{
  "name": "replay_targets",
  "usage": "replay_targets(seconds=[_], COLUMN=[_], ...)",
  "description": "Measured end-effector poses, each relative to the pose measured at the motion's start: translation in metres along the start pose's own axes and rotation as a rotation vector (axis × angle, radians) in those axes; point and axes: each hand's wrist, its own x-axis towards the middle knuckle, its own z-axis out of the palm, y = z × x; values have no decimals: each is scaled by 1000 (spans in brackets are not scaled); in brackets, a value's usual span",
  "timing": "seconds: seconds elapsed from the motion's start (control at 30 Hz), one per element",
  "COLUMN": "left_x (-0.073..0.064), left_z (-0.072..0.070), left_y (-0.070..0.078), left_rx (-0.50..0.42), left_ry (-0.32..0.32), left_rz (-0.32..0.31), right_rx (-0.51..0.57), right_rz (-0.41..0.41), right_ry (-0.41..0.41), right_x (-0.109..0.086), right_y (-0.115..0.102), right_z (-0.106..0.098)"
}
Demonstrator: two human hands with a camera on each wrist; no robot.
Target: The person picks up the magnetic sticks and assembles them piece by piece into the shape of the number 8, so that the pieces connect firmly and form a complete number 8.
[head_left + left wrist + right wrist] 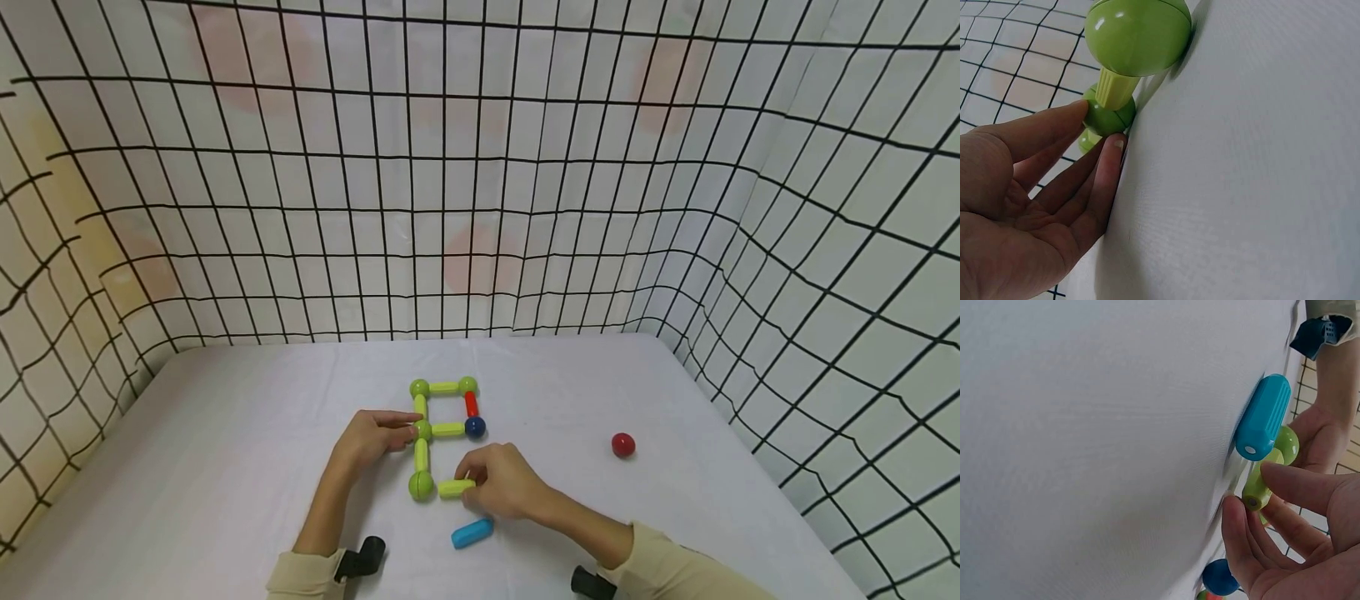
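Note:
A flat frame of green balls and yellow-green rods lies on the white cloth, with a red rod (471,404) and a dark blue ball (475,427) on its right side. My left hand (375,440) holds the middle green ball (1110,117) on the frame's left side between thumb and fingers. Nearer me is the bottom green ball (422,485), at the end of a rod (422,454). My right hand (501,481) pinches a loose yellow-green rod (452,489), its free end pointing at that ball across a small gap.
A blue rod (472,533) lies just in front of my right hand. Farther right, a red ball (623,445) rests on the white cloth (712,525). Black netting (480,208) encloses the table's back and sides.

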Motion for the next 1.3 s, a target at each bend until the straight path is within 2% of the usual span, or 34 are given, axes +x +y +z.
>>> replay_targets(seconds=[0.73, 1.3], left_x=[-1, -1], left_z=[-1, 0], left_y=[2, 2], left_rx=[-3, 31], left_ry=[2, 5], left_rz=[27, -3], right_rx=[13, 14], right_rz=[-3, 1], right_ry=[35, 37], right_x=[4, 5], right_y=[1, -1], right_z=[3, 5])
